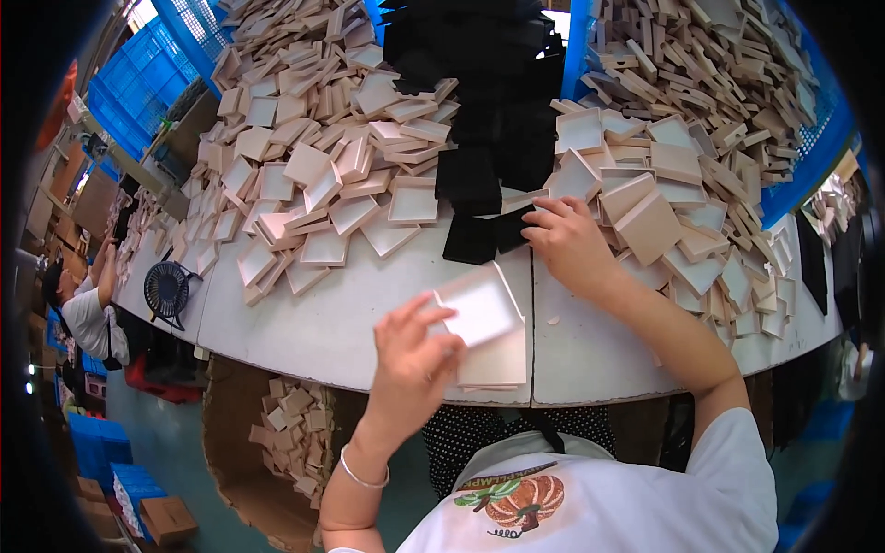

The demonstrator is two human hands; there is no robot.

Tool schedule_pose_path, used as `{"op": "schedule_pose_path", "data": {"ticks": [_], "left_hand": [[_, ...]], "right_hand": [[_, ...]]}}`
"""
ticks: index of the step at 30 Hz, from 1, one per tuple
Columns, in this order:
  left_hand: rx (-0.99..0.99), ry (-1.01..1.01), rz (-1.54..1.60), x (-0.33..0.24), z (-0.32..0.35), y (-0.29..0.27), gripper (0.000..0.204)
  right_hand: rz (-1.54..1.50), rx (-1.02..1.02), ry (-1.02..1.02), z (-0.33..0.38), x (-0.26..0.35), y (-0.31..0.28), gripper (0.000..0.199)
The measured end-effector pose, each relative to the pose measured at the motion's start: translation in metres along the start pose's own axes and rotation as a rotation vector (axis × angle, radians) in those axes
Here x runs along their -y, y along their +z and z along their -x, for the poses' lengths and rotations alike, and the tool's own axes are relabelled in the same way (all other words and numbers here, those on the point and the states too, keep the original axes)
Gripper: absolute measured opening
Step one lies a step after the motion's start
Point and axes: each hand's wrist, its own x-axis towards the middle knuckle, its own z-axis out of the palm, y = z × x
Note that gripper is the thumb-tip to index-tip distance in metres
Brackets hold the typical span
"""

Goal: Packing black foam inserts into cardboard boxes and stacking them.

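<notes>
At the table's near edge: my left hand point(412, 355) holds a shallow pale box tray point(479, 307) tilted above a small stack of trays point(495, 365), lower centre of the frame.
Left hand state: fingers curled and closed on the tray's lower left corner, thumb beneath as far as I can judge; not spread.
Right hand state: my right hand point(567, 238), centre right of the frame, reaches flat to a black insert pad point(472, 238); fingertips press on its right edge, fingers close together. Whether it is pinched or only touched, I cannot tell.
Location of black stock: a tall black pile point(498, 101) sits upper centre, between two heaps of pale trays point(323, 157).
Risk one: the held tray is gripped by one corner only; I judge it could swing or slip onto the stack.
Risk two: the stack sits touching the white table point(350, 318) edge, above a cardboard bin point(267, 442); a nudge from my wrist could tip it over.
Risk three: dragging the pad may pull a second one along.
Risk four: the right-hand heap point(682, 184) lies just beside my forearm and could slide.
</notes>
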Motion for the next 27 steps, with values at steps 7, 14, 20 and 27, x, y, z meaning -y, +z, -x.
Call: {"op": "schedule_pose_path", "data": {"ticks": [7,14,20,27], "left_hand": [[0.169,0.084,-0.074,-0.001,0.033,0.009,0.039],[0.184,-0.105,0.524,0.029,0.019,0.042,0.127],[0.18,-0.176,0.748,0.034,0.028,0.055,0.123],[0.17,-0.093,0.714,0.04,0.027,0.062,0.125]], "right_hand": [[-0.281,-0.137,-0.055,0.021,0.066,-0.079,0.03],[-0.398,0.038,-0.194,0.057,0.114,-0.077,0.042],[-0.464,0.179,-0.218,0.046,0.097,-0.065,0.022],[-0.022,0.045,-0.024,0.003,0.024,-0.037,0.026]]}}
